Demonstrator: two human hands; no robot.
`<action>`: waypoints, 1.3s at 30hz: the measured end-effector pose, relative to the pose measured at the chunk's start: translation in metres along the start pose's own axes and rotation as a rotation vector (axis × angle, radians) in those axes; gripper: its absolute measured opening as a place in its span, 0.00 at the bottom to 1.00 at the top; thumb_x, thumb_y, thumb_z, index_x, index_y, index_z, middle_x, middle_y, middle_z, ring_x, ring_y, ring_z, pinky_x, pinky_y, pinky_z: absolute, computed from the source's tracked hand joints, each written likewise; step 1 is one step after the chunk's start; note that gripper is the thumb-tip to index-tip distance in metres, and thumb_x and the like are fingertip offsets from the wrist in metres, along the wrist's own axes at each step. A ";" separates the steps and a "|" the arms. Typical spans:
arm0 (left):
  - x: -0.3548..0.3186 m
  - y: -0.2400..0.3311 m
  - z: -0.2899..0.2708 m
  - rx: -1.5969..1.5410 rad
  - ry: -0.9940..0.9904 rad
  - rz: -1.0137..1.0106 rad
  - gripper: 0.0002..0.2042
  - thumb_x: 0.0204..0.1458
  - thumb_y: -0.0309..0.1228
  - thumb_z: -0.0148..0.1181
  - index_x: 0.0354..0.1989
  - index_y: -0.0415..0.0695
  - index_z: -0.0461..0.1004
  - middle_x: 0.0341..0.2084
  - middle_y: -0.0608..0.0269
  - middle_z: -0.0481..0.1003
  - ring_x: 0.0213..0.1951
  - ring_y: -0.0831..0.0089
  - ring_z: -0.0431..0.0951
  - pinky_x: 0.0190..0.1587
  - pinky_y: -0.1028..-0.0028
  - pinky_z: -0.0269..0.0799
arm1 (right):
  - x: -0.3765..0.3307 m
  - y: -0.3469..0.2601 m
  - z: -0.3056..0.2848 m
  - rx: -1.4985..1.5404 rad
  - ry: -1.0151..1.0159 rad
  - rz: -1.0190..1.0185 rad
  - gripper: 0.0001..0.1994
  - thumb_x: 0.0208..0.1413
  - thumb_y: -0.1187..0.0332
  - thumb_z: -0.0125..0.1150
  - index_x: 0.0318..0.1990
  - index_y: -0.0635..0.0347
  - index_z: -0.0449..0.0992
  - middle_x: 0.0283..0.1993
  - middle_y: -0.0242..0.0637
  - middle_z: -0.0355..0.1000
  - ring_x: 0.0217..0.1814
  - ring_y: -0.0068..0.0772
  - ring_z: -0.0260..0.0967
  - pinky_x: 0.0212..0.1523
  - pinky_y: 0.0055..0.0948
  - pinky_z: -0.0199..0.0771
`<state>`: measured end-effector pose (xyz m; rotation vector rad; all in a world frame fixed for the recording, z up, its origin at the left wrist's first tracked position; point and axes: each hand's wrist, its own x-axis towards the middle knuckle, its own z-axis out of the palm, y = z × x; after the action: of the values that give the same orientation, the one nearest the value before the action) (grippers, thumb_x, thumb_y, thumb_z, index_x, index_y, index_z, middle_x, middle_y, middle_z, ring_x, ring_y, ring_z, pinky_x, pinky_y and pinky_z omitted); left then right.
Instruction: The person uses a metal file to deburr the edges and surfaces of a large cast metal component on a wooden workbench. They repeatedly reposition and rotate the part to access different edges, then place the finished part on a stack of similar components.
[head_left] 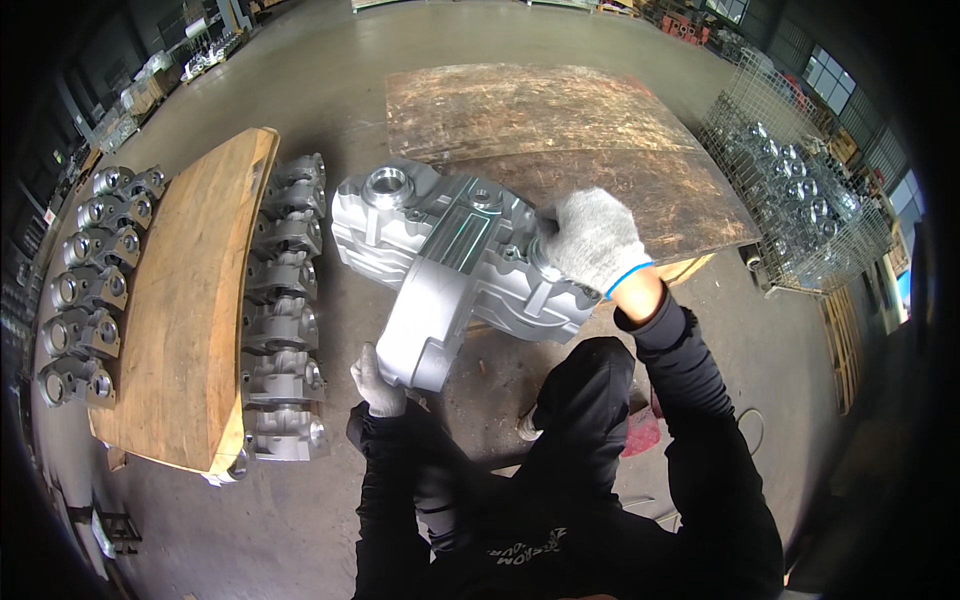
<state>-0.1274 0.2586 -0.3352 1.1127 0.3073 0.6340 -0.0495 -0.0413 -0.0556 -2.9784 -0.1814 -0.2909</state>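
Observation:
A large silver metal casting (425,305), ribbed along its sides and with round bores on top, is held tilted in front of me. My gloved left hand (377,384) grips its lower near end, thumb up along the side; the other fingers are hidden beneath. My gloved right hand (596,238) is closed in a fist against the casting's right part, by a round bore. Its fingertips are out of sight, so whatever they pinch cannot be made out. Beyond the casting, a worn wooden tabletop (560,115) spreads out.
To the left lies a pale wooden board (190,300) between a row of castings (285,325) and another row of castings (85,285). A wire cage (790,190) full of shiny metal parts stands at the right. Something red (643,432) lies on the floor beside my leg.

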 end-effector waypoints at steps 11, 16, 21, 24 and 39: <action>-0.002 0.025 0.016 -0.185 -0.052 -0.154 0.24 0.71 0.35 0.53 0.16 0.49 0.65 0.11 0.74 0.65 0.14 0.83 0.61 0.19 0.74 0.52 | -0.012 0.016 -0.006 0.132 0.236 -0.050 0.13 0.52 0.61 0.65 0.35 0.62 0.87 0.31 0.58 0.78 0.36 0.60 0.80 0.43 0.52 0.81; -0.005 0.027 0.016 -0.059 -0.110 -0.059 0.22 0.70 0.36 0.53 0.20 0.44 0.69 0.15 0.71 0.70 0.18 0.82 0.67 0.22 0.72 0.59 | -0.023 0.031 -0.007 0.210 0.131 0.023 0.11 0.54 0.65 0.64 0.36 0.60 0.88 0.32 0.58 0.78 0.34 0.57 0.80 0.41 0.46 0.82; -0.003 0.025 0.013 -0.046 0.009 -0.138 0.19 0.71 0.37 0.53 0.29 0.38 0.76 0.21 0.66 0.73 0.24 0.77 0.73 0.28 0.71 0.68 | -0.035 0.050 -0.009 0.196 0.062 -0.018 0.11 0.54 0.63 0.65 0.39 0.55 0.89 0.33 0.57 0.78 0.38 0.58 0.80 0.44 0.48 0.82; -0.002 0.018 0.006 -0.277 -0.081 -0.216 0.18 0.71 0.38 0.54 0.33 0.37 0.78 0.23 0.64 0.74 0.27 0.76 0.75 0.32 0.71 0.71 | -0.038 0.052 -0.005 0.273 0.061 0.047 0.12 0.54 0.60 0.65 0.39 0.55 0.89 0.33 0.56 0.79 0.39 0.60 0.80 0.43 0.50 0.82; 0.003 -0.004 -0.025 0.049 -0.146 0.033 0.20 0.68 0.45 0.57 0.54 0.38 0.75 0.48 0.57 0.79 0.47 0.66 0.80 0.51 0.63 0.78 | -0.066 0.085 0.007 0.397 0.027 0.198 0.12 0.58 0.59 0.63 0.41 0.48 0.90 0.36 0.48 0.83 0.44 0.54 0.83 0.50 0.48 0.83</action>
<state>-0.1370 0.2779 -0.3490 1.2063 0.1798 0.5736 -0.1010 -0.1307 -0.0870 -2.5718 0.0550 -0.2383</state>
